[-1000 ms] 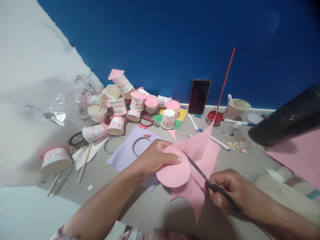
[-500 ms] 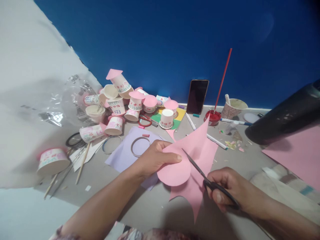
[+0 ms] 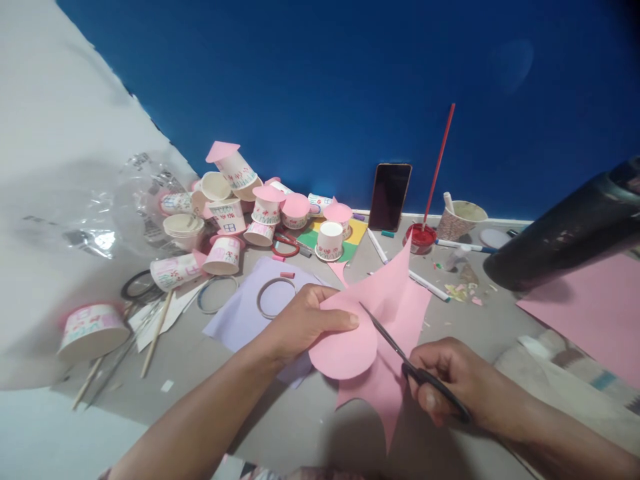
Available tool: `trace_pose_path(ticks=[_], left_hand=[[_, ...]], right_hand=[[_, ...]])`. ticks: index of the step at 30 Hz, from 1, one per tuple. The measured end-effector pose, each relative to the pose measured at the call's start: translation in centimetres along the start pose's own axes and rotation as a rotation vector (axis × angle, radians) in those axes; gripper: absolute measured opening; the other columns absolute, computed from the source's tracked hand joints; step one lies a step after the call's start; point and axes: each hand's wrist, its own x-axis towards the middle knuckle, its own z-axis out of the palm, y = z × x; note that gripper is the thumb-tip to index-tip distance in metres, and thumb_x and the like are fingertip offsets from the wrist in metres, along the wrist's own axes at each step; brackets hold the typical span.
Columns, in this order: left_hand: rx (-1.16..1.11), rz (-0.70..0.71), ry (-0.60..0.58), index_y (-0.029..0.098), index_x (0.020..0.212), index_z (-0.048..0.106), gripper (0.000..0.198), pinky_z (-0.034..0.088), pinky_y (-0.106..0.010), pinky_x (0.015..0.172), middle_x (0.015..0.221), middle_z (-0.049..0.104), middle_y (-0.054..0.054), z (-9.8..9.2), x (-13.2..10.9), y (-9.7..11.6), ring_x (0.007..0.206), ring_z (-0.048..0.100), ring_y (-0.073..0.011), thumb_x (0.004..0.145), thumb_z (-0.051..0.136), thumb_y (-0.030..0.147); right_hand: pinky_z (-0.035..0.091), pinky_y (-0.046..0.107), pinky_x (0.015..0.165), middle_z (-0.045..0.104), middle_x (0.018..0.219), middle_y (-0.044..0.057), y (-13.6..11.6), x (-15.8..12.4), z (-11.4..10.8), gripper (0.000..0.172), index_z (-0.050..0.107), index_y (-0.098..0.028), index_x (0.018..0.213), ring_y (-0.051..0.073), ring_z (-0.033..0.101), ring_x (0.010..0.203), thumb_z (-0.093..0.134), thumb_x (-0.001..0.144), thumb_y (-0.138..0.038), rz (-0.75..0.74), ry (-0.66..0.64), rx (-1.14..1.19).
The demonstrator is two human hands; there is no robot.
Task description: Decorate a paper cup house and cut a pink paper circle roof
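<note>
My left hand [image 3: 310, 320] grips a sheet of pink paper [image 3: 345, 350], its thumb lying on a rounded, partly cut-out piece. The sheet hangs in pointed ends above the grey table [image 3: 280, 427]. My right hand [image 3: 445, 383] is closed round the handles of black-handled scissors [image 3: 387, 337]. Their blades lie against the pink paper near the top of the rounded piece, just right of my left thumb. The fingers of my left hand under the paper are hidden.
Decorated paper cups [image 3: 225, 217] with pink tops crowd the back left. Lilac paper [image 3: 240, 287] bears a tape roll [image 3: 260, 300]. A phone [image 3: 391, 197] leans on the blue wall, near a red pot [image 3: 420, 240]. At right lies a black cylinder [image 3: 560, 230].
The whole view has shifted slightly, so most things appear a little further left and lower. Both hands keep their hold, and the scissors stay at nearly the same spot on the paper.
</note>
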Motion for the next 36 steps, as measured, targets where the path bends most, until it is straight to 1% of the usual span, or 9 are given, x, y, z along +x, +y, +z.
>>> trace_pose_path(ticks=[2, 9, 14, 17, 21, 29, 33, 36], left_hand=[[-0.002, 0.0, -0.004, 0.009, 0.07, 0.075, 0.029, 0.041, -0.02, 0.046, 0.064, 0.069, -0.005, 0.0, -0.1, 0.1, 0.052, 0.061, -0.0132, 0.058, 0.086, 0.033], [-0.003, 0.003, -0.003, 0.01, 0.069, 0.074, 0.028, 0.039, -0.02, 0.046, 0.063, 0.068, -0.006, 0.0, 0.0, -0.1, 0.051, 0.06, -0.0133, 0.058, 0.086, 0.033], [0.0, 0.004, -0.009, 0.01, 0.07, 0.074, 0.03, 0.039, -0.021, 0.046, 0.063, 0.068, -0.005, 0.0, -0.1, -0.1, 0.052, 0.06, -0.0136, 0.058, 0.087, 0.034], [-0.001, 0.004, -0.013, 0.01, 0.07, 0.074, 0.03, 0.039, -0.021, 0.046, 0.063, 0.068, -0.005, 0.0, -0.2, -0.1, 0.051, 0.06, -0.0136, 0.058, 0.088, 0.034], [0.013, -0.001, 0.002, 0.01, 0.071, 0.075, 0.03, 0.04, -0.021, 0.046, 0.064, 0.068, -0.006, 0.1, -0.2, 0.1, 0.052, 0.061, -0.0141, 0.058, 0.088, 0.034], [0.048, -0.006, -0.002, 0.01, 0.068, 0.073, 0.029, 0.038, -0.021, 0.044, 0.06, 0.067, -0.005, 0.0, -0.3, 0.3, 0.049, 0.06, -0.0142, 0.057, 0.086, 0.034], [0.063, -0.002, 0.007, 0.012, 0.065, 0.071, 0.027, 0.038, -0.021, 0.043, 0.058, 0.066, -0.004, 0.0, -0.3, 0.4, 0.048, 0.059, -0.0136, 0.056, 0.085, 0.033], [0.077, -0.001, 0.004, 0.012, 0.064, 0.071, 0.026, 0.037, -0.021, 0.043, 0.057, 0.065, -0.003, 0.0, -0.4, 0.5, 0.048, 0.059, -0.014, 0.056, 0.084, 0.033]], right_hand=[[0.022, 0.023, 0.047, 0.06, 0.051, -0.002, 0.0, 0.0, 0.0, 0.038, 0.061, -0.018, 0.063, 0.008, 0.041, 0.047, 0.081, 0.066, -0.049, -0.007, -0.002, 0.008], [0.023, 0.023, 0.047, 0.06, 0.052, -0.001, 0.0, -0.1, -0.1, 0.053, 0.061, -0.017, 0.065, 0.009, 0.042, 0.047, 0.083, 0.063, -0.065, -0.025, -0.006, -0.003], [0.023, 0.024, 0.048, 0.06, 0.053, 0.0, 0.1, -0.1, -0.2, 0.056, 0.06, -0.017, 0.065, 0.009, 0.04, 0.049, 0.081, 0.065, -0.069, -0.05, -0.015, -0.033], [0.024, 0.024, 0.049, 0.06, 0.054, 0.0, -0.1, -0.2, -0.2, 0.054, 0.058, -0.018, 0.065, 0.009, 0.042, 0.05, 0.08, 0.067, -0.068, -0.052, -0.025, -0.049], [0.024, 0.024, 0.049, 0.059, 0.053, 0.0, -0.5, -0.2, -0.1, 0.051, 0.057, -0.019, 0.064, 0.01, 0.042, 0.049, 0.081, 0.066, -0.064, -0.029, -0.012, -0.029], [0.024, 0.024, 0.049, 0.055, 0.049, -0.003, -0.8, -0.3, 0.1, 0.041, 0.056, -0.019, 0.06, 0.009, 0.038, 0.049, 0.079, 0.065, -0.052, 0.002, 0.011, -0.033], [0.025, 0.024, 0.05, 0.056, 0.05, -0.002, -1.0, -0.4, 0.1, 0.041, 0.052, -0.02, 0.059, 0.009, 0.04, 0.05, 0.078, 0.067, -0.052, -0.012, 0.001, -0.061], [0.024, 0.024, 0.05, 0.056, 0.05, -0.002, -1.0, -0.5, 0.0, 0.04, 0.052, -0.02, 0.059, 0.009, 0.04, 0.05, 0.078, 0.068, -0.049, -0.012, -0.006, -0.084]])
